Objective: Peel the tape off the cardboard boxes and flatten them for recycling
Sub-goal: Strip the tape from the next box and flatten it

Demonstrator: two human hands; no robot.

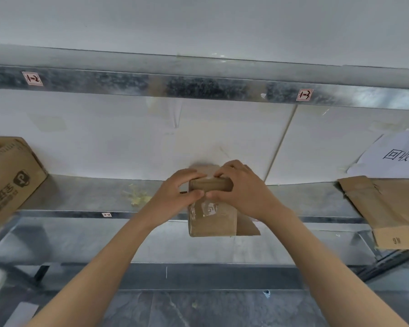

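- Cardboard box (213,220), small and brown, wrinkled clear tape (206,208) on its near face, at the shelf's (80,197) front edge, midway along.
- Left hand (175,192) and right hand (242,192) grip its top, fingers curled over, thumbs meeting in front.
- Counted: one held box, one open box (12,175) at the left end, flattened cardboard (392,204) at the right.

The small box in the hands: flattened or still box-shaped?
Still box-shaped: the small box shows a top and a taped front; left hand and right hand grip its top.
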